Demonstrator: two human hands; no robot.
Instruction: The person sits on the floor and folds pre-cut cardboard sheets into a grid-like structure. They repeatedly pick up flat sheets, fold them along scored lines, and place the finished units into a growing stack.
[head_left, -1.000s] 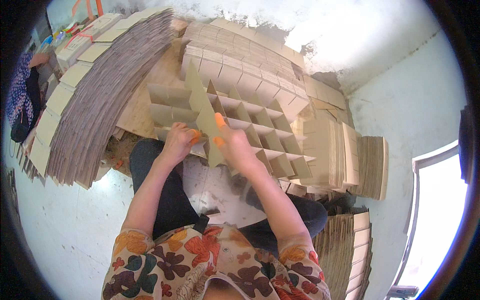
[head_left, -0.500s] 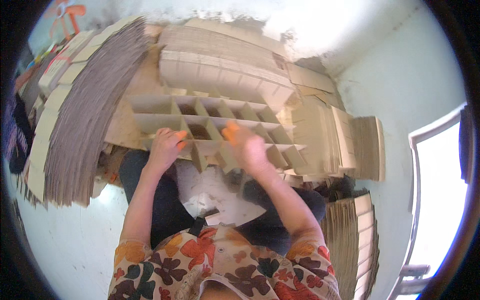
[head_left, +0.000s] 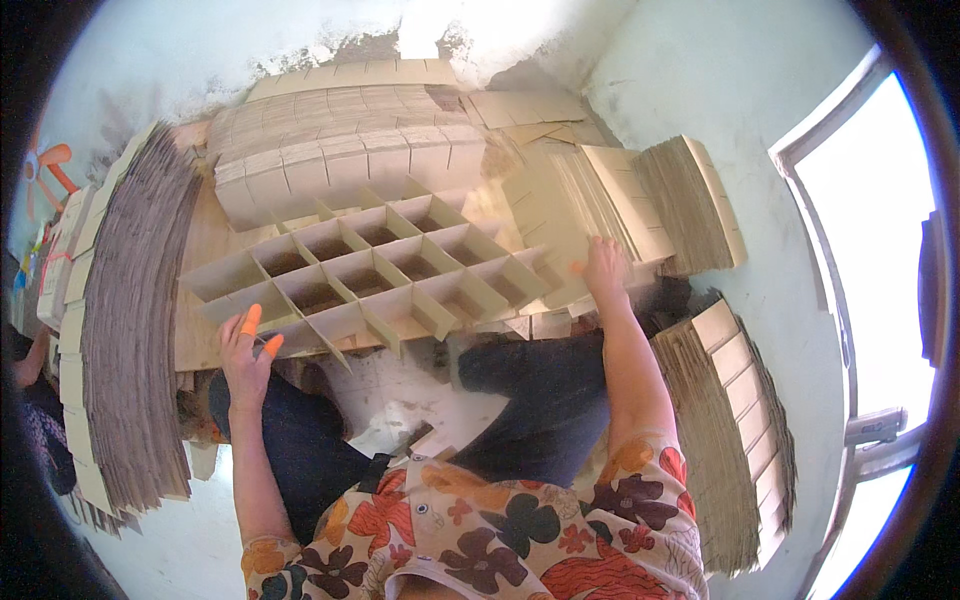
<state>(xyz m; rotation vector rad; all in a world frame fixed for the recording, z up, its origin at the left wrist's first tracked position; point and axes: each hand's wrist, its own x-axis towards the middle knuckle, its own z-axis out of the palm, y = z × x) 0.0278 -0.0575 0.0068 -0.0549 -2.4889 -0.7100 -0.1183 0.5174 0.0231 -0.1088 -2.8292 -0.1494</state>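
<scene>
A cardboard divider grid (head_left: 345, 272) of interlocked slotted strips lies slantwise in front of me, its cells open upward. At its near left end is my left hand (head_left: 245, 355), with orange covers on the thumb and a finger. Those fingers are apart and close to the outer strip; whether they touch it I cannot tell. My right hand (head_left: 606, 272) is off the grid, at the near end of a leaning stack of cardboard sheets (head_left: 560, 205). Its thumb, tipped in orange, stands apart from the other fingers, and no sheet shows lifted in it.
A tall stack of slotted strips (head_left: 140, 330) stands at left, with a long row of strips (head_left: 330, 165) behind the grid. More bundles sit at far right (head_left: 690, 205) and lower right (head_left: 720, 430). A wooden board (head_left: 195, 335) lies under the grid. Another person's arm (head_left: 32, 360) shows at far left.
The view has swung right. My right hand has left the grid for the sheet stack at right. My left hand has shifted to the grid's left end, and the grid now lies more slanted.
</scene>
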